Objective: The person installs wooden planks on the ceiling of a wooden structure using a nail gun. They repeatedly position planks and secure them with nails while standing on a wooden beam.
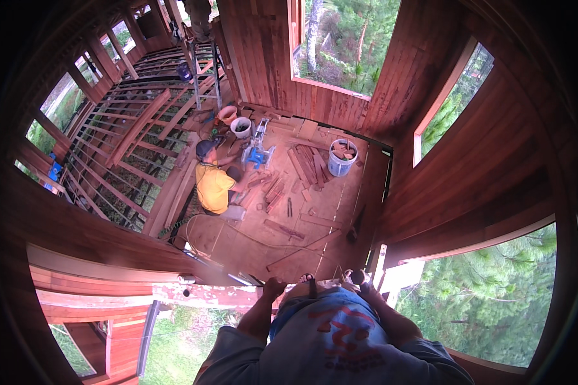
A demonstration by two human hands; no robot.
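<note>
Daylight from the windows [347, 48] casts pinkish light over the floor [247, 240], shadowed along its right edge; walls [475, 173] bend and darken toward the black rim.

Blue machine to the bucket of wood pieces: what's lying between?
Loose reddish-brown boards lie on the floor between the blue machine and the bucket, seen in the head view.

You can't identify the small dark object [356, 276] by your right hand [367, 286], lower centre, or see inside your left hand [275, 287]; the top edge crops 1 person [200, 17], upper left.
</note>
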